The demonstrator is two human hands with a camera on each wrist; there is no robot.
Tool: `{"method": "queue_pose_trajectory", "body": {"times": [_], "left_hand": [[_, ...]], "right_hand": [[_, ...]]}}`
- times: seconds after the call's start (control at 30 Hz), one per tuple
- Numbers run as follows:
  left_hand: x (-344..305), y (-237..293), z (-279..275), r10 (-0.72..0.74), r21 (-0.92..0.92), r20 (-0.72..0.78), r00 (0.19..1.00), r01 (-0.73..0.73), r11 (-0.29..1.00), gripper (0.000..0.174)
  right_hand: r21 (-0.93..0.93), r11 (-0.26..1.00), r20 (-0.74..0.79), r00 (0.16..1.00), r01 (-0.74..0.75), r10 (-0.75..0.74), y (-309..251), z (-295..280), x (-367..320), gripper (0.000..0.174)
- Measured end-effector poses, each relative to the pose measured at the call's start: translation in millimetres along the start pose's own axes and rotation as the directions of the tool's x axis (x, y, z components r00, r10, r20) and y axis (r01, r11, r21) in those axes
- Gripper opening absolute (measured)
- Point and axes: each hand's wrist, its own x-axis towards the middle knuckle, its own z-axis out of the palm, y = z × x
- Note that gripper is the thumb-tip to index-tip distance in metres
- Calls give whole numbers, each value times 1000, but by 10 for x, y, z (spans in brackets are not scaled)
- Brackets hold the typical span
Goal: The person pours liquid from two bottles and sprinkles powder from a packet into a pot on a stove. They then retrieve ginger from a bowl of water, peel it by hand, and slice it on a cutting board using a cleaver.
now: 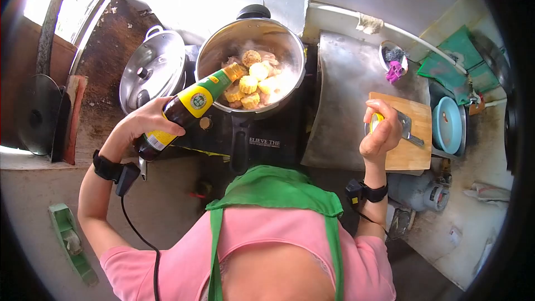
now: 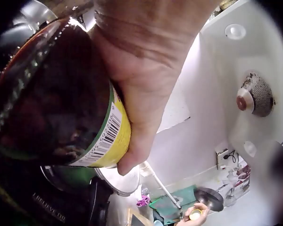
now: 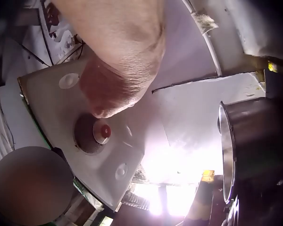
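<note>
My left hand point(image 1: 149, 120) grips a dark sauce bottle point(image 1: 196, 99) with a yellow and green label. The bottle tilts so its neck reaches over the rim of a steel pot point(image 1: 218, 42). Chunks of corn point(image 1: 248, 83) and pieces of pale meat lie in the pot, with steam rising. In the left wrist view the bottle's dark base point(image 2: 52, 94) and barcode fill much of the picture. My right hand point(image 1: 384, 134) is raised over the cutting board, fingers curled round a yellow bottle cap point(image 1: 377, 121). The right wrist view shows only part of that hand point(image 3: 118, 89).
A steel lid point(image 1: 161, 58) lies left of the pot, which stands on a black stove point(image 1: 264, 128). Right of it are a wooden cutting board point(image 1: 409, 106) with a cleaver point(image 1: 409, 134), a bowl with a purple cloth point(image 1: 394, 71) and a blue basin point(image 1: 447, 125). A gas cylinder point(image 1: 412, 192) stands below.
</note>
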Motion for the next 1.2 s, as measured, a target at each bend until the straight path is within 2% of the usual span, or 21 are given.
{"method": "queue_pose_trajectory", "body": {"times": [0.37,1.2], "left_hand": [[40,146,-53,-85,116,-24,996,88,989,61],[-8,434,10,-75,257,-23,997,78,963,59]], "right_hand": [[36,999,-23,1000,-17,18,91,28,-45,32],[30,995,-44,994,-95,97,180,1,-114,28]]}}
